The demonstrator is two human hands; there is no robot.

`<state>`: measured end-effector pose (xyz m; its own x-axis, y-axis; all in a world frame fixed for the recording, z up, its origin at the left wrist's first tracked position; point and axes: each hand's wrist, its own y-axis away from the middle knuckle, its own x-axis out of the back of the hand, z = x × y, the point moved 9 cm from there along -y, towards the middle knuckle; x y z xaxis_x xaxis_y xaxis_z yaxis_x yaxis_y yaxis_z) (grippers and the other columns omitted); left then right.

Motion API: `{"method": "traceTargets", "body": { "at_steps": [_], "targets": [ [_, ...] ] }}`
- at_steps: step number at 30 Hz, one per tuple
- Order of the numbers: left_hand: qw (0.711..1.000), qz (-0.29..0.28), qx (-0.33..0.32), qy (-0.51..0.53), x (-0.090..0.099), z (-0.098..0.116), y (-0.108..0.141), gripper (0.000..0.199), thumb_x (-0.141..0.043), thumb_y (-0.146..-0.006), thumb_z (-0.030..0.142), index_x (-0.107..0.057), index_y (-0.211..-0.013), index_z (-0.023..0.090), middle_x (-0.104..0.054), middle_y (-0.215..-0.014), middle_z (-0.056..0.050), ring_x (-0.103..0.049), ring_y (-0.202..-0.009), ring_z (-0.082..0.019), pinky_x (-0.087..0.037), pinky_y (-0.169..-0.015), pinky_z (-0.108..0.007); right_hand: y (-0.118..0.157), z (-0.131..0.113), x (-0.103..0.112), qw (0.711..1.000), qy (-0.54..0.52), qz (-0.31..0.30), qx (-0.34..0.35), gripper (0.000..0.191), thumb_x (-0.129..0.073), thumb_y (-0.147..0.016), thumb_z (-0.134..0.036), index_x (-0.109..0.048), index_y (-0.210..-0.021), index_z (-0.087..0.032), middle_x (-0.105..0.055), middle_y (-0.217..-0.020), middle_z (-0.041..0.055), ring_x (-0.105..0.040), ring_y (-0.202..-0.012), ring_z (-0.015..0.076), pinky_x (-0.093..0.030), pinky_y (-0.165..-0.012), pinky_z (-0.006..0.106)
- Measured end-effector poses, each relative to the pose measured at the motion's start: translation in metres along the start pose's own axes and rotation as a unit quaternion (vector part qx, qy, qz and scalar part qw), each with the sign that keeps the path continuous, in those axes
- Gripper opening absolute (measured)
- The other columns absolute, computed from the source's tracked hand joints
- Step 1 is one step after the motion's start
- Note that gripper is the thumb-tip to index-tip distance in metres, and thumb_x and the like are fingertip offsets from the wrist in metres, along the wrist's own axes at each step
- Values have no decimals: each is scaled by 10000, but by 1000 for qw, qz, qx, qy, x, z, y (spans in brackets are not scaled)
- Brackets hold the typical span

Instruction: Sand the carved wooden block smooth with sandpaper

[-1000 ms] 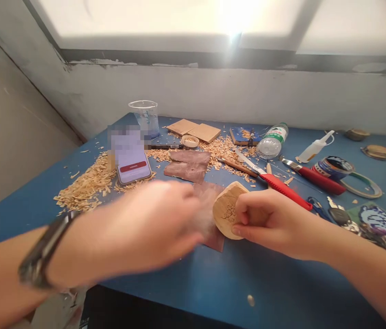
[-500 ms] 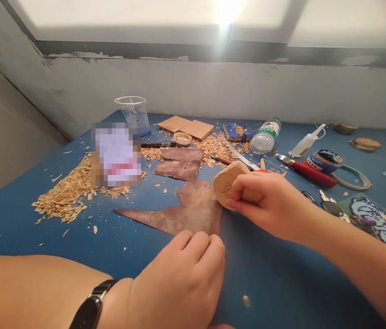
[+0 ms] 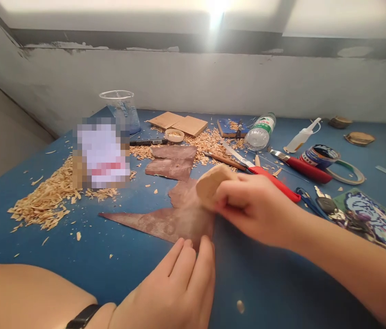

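Note:
My right hand (image 3: 254,205) pinches a pale, rounded piece of wood (image 3: 211,183) between thumb and fingers. Its lower edge is over the right part of a torn brown sheet of sandpaper (image 3: 158,221), which carries a pale dusty patch; whether they touch I cannot tell. Stretched-out fingers of my left hand (image 3: 179,278) lie on the near edge of that sheet. Behind it is a second, smaller piece of sandpaper (image 3: 170,162). Just past my right hand are a red-handled knife (image 3: 275,183) and a wooden-handled carving tool (image 3: 227,160).
Wood shavings (image 3: 45,201) are heaped on the left beside a blurred-out rectangle (image 3: 100,153). At the back stand a plastic cup (image 3: 122,112), thin boards (image 3: 191,125) and a lying bottle (image 3: 261,132). To the right are a glue bottle (image 3: 302,137), a red-handled cutter (image 3: 309,169) and keys (image 3: 326,201).
My right hand has brought the wood piece leftward over the sandpaper and tilted it. My left fingers have straightened from a curl onto the sheet's edge. The view has shifted slightly.

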<state>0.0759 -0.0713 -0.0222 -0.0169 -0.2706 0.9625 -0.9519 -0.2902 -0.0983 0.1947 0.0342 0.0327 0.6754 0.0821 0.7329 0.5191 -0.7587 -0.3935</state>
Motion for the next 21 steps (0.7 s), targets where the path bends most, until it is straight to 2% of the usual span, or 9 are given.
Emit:
{"method": "traceTargets", "body": {
  "at_steps": [2, 5, 9, 10, 13, 16, 18, 20, 21],
  "targets": [
    [997, 39, -7, -67, 5, 3, -2, 570, -435, -952, 287, -892, -1274, 180, -832, -1350, -177, -848, -1073, -333, -779, -893, -356, 0, 4, 1, 1000, 20, 3, -11, 192, -694, -899, -77, -615, -793, -217, -637, -770, -5, -543, -707, 136, -354, -627, 247],
    [991, 43, -7, -125, 6, 4, -3, 566, -440, -933, 259, -897, -1261, 197, -845, -1317, -165, -855, -1036, -318, -779, -881, -333, -2, 1, -6, 999, -16, -37, 9, 192, -664, -907, -69, -622, -790, -214, -642, -792, -1, -555, -715, 132, -346, -619, 244],
    [988, 62, -22, -137, 12, 6, -3, 545, -426, -952, 271, -923, -1172, 257, -866, -1256, -130, -859, -954, -278, -770, -832, -280, -5, 8, 2, 1000, 2, 9, -17, 184, -690, -905, -88, -619, -788, -210, -656, -768, -8, -565, -714, 131, -381, -651, 236],
    [988, 66, -20, -140, 13, 5, -3, 539, -433, -948, 268, -923, -1173, 263, -867, -1255, -125, -859, -948, -274, -768, -828, -276, -5, 7, 0, 1000, 11, 4, -15, 181, -683, -899, -83, -621, -784, -209, -656, -772, -5, -558, -713, 131, -376, -647, 237],
    [986, 64, -4, -152, 15, 2, -6, 534, -471, -901, 228, -920, -1186, 274, -875, -1229, -109, -860, -924, -268, -769, -812, -270, -5, -1, -10, 999, -15, -37, 9, 184, -656, -907, -69, -637, -784, -205, -655, -801, 2, -551, -713, 124, -363, -623, 228],
    [985, 75, 0, -153, 20, 1, -11, 513, -484, -886, 218, -934, -1122, 286, -887, -1170, -96, -856, -846, -252, -764, -735, -246, -4, 0, -6, 1000, -14, -4, -13, 179, -680, -907, -73, -634, -794, -204, -668, -796, -1, -568, -715, 121, -391, -635, 216],
    [984, 73, -23, -161, 20, 6, -13, 500, -487, -881, 228, -941, -1088, 265, -894, -1121, -114, -853, -797, -260, -755, -676, -242, -3, 0, -5, 1000, -1, -3, -17, 187, -672, -899, -63, -623, -785, -203, -665, -797, -2, -564, -706, 116, -391, -633, 213],
    [984, 53, -28, -168, 15, 9, -12, 499, -512, -863, 234, -932, -1132, 247, -894, -1131, -122, -861, -831, -272, -759, -707, -254, -2, -2, -9, 999, -17, -29, -3, 196, -652, -906, -57, -621, -782, -205, -662, -812, -6, -559, -698, 107, -385, -619, 203],
    [986, 36, -10, -162, 11, 7, -10, 510, -532, -859, 243, -913, -1197, 259, -889, -1185, -104, -864, -882, -264, -758, -758, -252, -2, -2, -10, 999, -26, -32, 0, 196, -654, -911, -60, -624, -785, -208, -662, -811, -11, -560, -694, 103, -386, -614, 199]
  ]
}}
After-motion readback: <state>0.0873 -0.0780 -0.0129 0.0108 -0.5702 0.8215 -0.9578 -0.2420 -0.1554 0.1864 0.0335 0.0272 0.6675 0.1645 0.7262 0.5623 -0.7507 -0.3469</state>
